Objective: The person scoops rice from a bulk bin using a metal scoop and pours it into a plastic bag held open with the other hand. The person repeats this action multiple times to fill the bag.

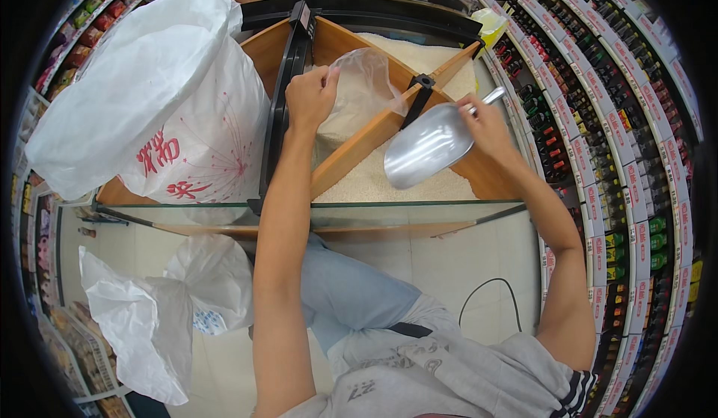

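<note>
My left hand (pixel 312 94) is closed on the rim of a clear plastic bag (pixel 364 81), which spreads over the left compartment of a wooden-divided grain bin. Whether the pale grain seen through the film is inside the bag or behind it, I cannot tell. In my right hand (pixel 487 129) is the handle of a shiny metal scoop (pixel 429 146), tilted with its lip down to the left. It hangs above white rice-like grain (pixel 370 177) in the front compartment; no grain shows on it. A wooden divider (pixel 359 149) runs between bag and scoop.
A large white woven sack (pixel 224 121) with red printing stands left, beside a black rail (pixel 275 109). A glass panel (pixel 415 211) edges the bin's front. White sacks (pixel 151 317) lie on the floor at left. Bottle shelves (pixel 617 165) curve along the right; a black cable (pixel 493 280) lies below.
</note>
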Motion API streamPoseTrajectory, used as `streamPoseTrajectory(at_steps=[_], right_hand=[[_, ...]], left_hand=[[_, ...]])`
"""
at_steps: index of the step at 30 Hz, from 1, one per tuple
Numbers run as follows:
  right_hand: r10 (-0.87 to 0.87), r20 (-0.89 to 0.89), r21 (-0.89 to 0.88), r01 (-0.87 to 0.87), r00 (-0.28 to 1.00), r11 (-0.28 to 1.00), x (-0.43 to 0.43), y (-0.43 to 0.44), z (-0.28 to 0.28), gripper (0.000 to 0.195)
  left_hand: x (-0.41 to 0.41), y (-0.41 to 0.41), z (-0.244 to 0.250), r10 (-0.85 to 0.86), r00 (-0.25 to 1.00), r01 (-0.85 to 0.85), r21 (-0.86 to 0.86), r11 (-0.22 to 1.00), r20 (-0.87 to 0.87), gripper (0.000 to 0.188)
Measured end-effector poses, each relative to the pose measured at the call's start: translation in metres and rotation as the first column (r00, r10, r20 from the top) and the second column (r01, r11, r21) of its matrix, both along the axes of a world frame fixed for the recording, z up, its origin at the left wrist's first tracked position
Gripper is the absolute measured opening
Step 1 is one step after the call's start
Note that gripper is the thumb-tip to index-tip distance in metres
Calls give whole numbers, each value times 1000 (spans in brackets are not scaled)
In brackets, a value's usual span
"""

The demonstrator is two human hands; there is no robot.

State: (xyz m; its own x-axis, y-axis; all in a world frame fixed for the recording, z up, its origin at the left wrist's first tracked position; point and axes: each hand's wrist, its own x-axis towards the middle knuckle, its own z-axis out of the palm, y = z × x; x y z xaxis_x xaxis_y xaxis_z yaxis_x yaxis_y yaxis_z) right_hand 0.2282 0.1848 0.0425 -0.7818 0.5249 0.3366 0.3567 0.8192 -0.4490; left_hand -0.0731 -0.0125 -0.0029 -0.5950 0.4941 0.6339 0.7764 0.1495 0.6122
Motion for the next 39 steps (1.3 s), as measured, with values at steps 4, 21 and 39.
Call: streamPoseTrajectory(at_steps=[4,21,39], right_hand=[[56,59,-223,-41,997,974,-18,-18,-71,20],[-184,-238,-719,-46,954,694,46,-9,-94,20],[-291,-498,-678,-158,817,718,44,25,-59,22]], left_hand=[[-1,-1,0,10,1000,-10,-6,1000,-8,40],[4,3,4,-3,1000,3,25,1000,3,39],[2,0,3,-13,1000,13,15,1000,18,41]])
